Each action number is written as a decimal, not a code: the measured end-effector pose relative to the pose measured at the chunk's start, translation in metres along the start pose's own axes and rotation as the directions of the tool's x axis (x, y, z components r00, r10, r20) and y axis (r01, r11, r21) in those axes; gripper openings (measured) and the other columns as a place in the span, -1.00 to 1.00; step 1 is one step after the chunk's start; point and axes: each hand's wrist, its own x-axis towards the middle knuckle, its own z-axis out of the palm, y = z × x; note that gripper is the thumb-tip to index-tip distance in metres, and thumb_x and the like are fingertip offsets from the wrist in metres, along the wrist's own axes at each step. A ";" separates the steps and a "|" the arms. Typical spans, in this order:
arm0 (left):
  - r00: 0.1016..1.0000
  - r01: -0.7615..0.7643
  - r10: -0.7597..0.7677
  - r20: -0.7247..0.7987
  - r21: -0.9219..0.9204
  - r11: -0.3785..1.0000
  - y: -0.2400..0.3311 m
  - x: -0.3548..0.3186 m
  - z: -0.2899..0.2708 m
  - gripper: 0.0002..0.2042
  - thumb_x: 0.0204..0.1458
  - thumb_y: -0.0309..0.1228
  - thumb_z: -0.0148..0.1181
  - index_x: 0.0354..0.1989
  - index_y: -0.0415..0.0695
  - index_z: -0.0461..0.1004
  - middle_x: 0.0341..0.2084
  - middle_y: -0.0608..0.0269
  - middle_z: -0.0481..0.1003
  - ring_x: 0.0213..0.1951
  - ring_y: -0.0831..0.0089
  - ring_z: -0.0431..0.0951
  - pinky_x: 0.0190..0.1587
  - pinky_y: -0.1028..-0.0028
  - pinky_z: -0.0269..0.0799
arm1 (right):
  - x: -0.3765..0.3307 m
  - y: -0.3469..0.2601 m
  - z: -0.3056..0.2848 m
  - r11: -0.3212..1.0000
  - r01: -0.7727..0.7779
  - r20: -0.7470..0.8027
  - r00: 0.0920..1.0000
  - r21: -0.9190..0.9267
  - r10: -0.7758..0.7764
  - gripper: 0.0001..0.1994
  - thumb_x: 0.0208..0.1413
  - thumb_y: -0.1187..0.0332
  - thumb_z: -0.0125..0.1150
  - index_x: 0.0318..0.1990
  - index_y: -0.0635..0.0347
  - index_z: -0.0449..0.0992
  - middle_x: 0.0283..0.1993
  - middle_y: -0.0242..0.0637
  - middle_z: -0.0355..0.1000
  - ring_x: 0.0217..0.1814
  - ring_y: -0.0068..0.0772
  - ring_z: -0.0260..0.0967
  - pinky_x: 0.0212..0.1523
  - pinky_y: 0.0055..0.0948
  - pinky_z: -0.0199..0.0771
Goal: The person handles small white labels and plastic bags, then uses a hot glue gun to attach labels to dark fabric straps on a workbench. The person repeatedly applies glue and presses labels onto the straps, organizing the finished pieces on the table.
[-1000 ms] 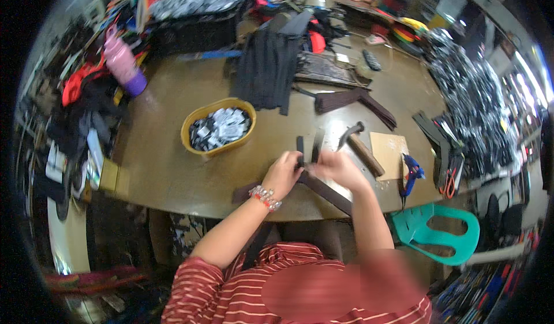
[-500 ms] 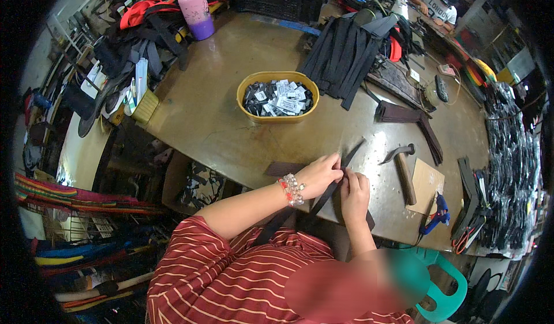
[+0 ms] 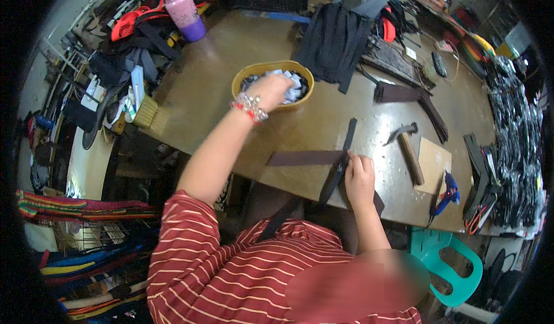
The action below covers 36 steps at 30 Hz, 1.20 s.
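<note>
My left hand (image 3: 273, 90), wearing a beaded bracelet, reaches into a yellow oval tub (image 3: 238, 80). Small white-and-black tags (image 3: 295, 95) fill the tub. That hand's fingertips are hidden among them, so its grip does not show. At the table's near edge my right hand (image 3: 360, 177) pinches a black strap (image 3: 336, 181), thumb and fingers closed near its middle. The strap's narrow upper end points away across the table and its lower part curves at the edge. A flat dark brown strap (image 3: 303, 158) lies sideways, meeting the black one beside my right fingers.
Right of my hand lie a hammer (image 3: 411, 157), cardboard (image 3: 434, 163), a blue glue gun (image 3: 448, 194) and orange-handled scissors (image 3: 476, 219). Black straps (image 3: 332, 44) and folded brown straps (image 3: 398, 94) lie farther back. A pink-purple bottle (image 3: 183, 12) stands far left. A green chair (image 3: 461, 280) stands near right.
My left hand has let go of the straps and moved up and left into the tub. My right hand has stayed on the black strap. The view has shifted slightly.
</note>
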 end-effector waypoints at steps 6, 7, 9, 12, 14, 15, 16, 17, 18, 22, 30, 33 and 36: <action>0.970 0.164 -0.188 -0.152 -0.162 0.973 -0.021 -0.009 0.013 -0.78 -0.06 -0.47 0.16 -0.20 -0.20 0.52 -0.29 0.01 0.55 -0.20 0.09 0.55 -0.09 0.27 0.44 | -0.006 0.008 -0.002 0.994 0.056 -0.234 0.972 0.098 -0.031 -0.73 -0.10 0.65 0.13 -0.19 0.26 0.52 -0.30 -0.14 0.37 -0.32 -0.16 0.34 -0.32 -0.35 0.40; 0.919 0.151 -0.208 -0.334 -0.189 0.970 -0.021 -0.012 0.013 -0.81 -0.05 -0.49 0.18 -0.22 -0.19 0.53 -0.32 0.06 0.56 -0.28 0.22 0.58 -0.17 0.34 0.47 | -0.007 0.008 -0.005 0.988 0.046 -0.277 0.961 0.147 -0.004 -0.74 -0.11 0.65 0.14 -0.20 0.26 0.52 -0.30 -0.14 0.36 -0.32 -0.18 0.35 -0.32 -0.37 0.39; 0.799 0.259 -0.434 -0.416 -0.414 0.873 -0.011 -0.016 0.012 -0.85 -0.08 -0.55 0.21 -0.29 -0.20 0.53 -0.38 0.12 0.56 -0.32 0.34 0.56 -0.22 0.40 0.47 | -0.006 0.006 -0.012 0.980 0.055 -0.354 0.935 0.189 0.015 -0.77 -0.09 0.64 0.16 -0.21 0.27 0.52 -0.29 -0.15 0.37 -0.29 -0.23 0.37 -0.31 -0.41 0.40; 0.668 -0.042 -0.704 -0.239 -0.958 0.285 0.026 -0.024 0.006 -0.86 0.01 -0.53 0.24 -0.26 -0.16 0.45 -0.37 0.34 0.52 -0.37 0.56 0.50 -0.35 0.52 0.45 | 0.005 -0.012 -0.019 0.904 -0.017 -0.333 0.927 0.426 0.174 -0.80 -0.02 0.59 0.18 -0.18 0.29 0.52 -0.23 -0.19 0.39 -0.21 -0.34 0.39 -0.23 -0.46 0.42; 0.684 -0.251 -0.729 0.003 -0.938 -0.239 0.074 -0.032 0.009 -0.82 0.03 -0.54 0.24 -0.22 -0.09 0.40 -0.32 0.37 0.47 -0.26 0.59 0.48 -0.24 0.60 0.42 | 0.015 -0.033 -0.018 0.533 -0.340 0.026 0.859 0.774 0.511 -0.79 0.04 0.54 0.20 -0.13 0.31 0.50 -0.16 -0.22 0.40 -0.15 -0.41 0.39 -0.17 -0.47 0.44; 0.691 -0.303 -0.719 0.071 -0.875 -0.377 0.101 -0.035 0.010 -0.82 0.03 -0.53 0.24 -0.23 -0.03 0.41 -0.32 0.44 0.45 -0.27 0.65 0.44 -0.26 0.63 0.36 | 0.022 -0.043 -0.018 0.375 -0.301 0.115 0.889 0.877 0.444 -0.76 0.06 0.52 0.21 -0.09 0.33 0.47 -0.11 -0.23 0.40 -0.12 -0.44 0.39 -0.14 -0.48 0.44; 0.702 -0.288 -0.702 0.118 -0.854 -0.432 0.125 -0.039 0.012 -0.83 0.04 -0.52 0.23 -0.23 0.00 0.41 -0.33 0.49 0.45 -0.32 0.69 0.42 -0.32 0.66 0.29 | 0.028 -0.053 -0.019 0.180 -0.286 0.207 0.908 0.941 0.363 -0.72 0.07 0.49 0.22 -0.04 0.35 0.44 -0.05 -0.23 0.39 -0.09 -0.47 0.38 -0.11 -0.49 0.44; 0.706 -0.288 -0.695 0.137 -0.841 -0.458 0.148 -0.039 0.014 -0.84 0.05 -0.50 0.23 -0.23 0.01 0.42 -0.34 0.53 0.44 -0.35 0.71 0.39 -0.35 0.66 0.24 | 0.036 -0.061 -0.019 0.068 -0.332 0.286 0.885 0.941 0.368 -0.69 0.07 0.48 0.24 -0.03 0.37 0.41 -0.07 -0.23 0.41 -0.12 -0.47 0.39 -0.13 -0.50 0.44; 0.741 -0.251 -0.645 0.187 -0.814 -0.524 0.164 -0.041 0.015 -0.83 0.05 -0.49 0.23 -0.22 0.00 0.41 -0.32 0.49 0.46 -0.33 0.70 0.40 -0.32 0.63 0.28 | 0.043 -0.066 -0.021 -0.060 -0.294 0.299 0.915 0.954 0.273 -0.66 0.07 0.47 0.25 -0.01 0.38 0.39 -0.08 -0.22 0.42 -0.15 -0.48 0.41 -0.15 -0.51 0.45; 0.889 -0.255 -0.436 0.141 -0.639 -0.725 0.178 -0.051 0.010 -0.83 0.17 -0.36 0.11 -0.12 -0.11 0.39 -0.33 0.38 0.50 -0.33 0.61 0.45 -0.30 0.59 0.36 | 0.049 -0.067 -0.043 -0.222 -0.345 0.402 0.858 0.912 0.319 -0.82 0.08 0.49 0.24 -0.18 0.33 0.44 -0.33 -0.29 0.48 -0.36 -0.54 0.42 -0.32 -0.57 0.46; 0.992 -0.020 -0.128 0.012 -0.970 -0.243 0.173 -0.074 0.002 -0.80 0.05 -0.60 0.18 -0.13 -0.28 0.50 -0.23 0.23 0.54 -0.19 0.56 0.52 -0.16 0.58 0.46 | 0.011 -0.058 -0.071 0.098 -0.336 0.288 0.899 0.937 0.328 -0.92 0.05 0.56 0.24 -0.30 0.30 0.48 -0.35 -0.30 0.50 -0.37 -0.59 0.43 -0.35 -0.60 0.46; 0.984 -0.049 -0.179 -0.022 -0.987 -0.151 0.181 -0.076 -0.004 -0.81 0.03 -0.61 0.21 -0.15 -0.28 0.50 -0.25 0.22 0.55 -0.24 0.57 0.54 -0.19 0.60 0.47 | 0.008 -0.061 -0.077 0.136 -0.356 0.299 0.900 0.925 0.318 -0.89 0.05 0.54 0.24 -0.26 0.32 0.48 -0.31 -0.29 0.50 -0.31 -0.58 0.44 -0.28 -0.59 0.47; 0.974 -0.035 -0.226 -0.001 -0.988 -0.148 0.185 -0.077 -0.011 -0.83 0.04 -0.61 0.21 -0.18 -0.27 0.51 -0.29 0.23 0.56 -0.27 0.59 0.54 -0.22 0.61 0.47 | 0.008 -0.063 -0.085 0.055 -0.343 0.319 0.912 0.938 0.257 -0.84 0.06 0.53 0.25 -0.19 0.35 0.49 -0.27 -0.28 0.50 -0.26 -0.56 0.44 -0.23 -0.57 0.48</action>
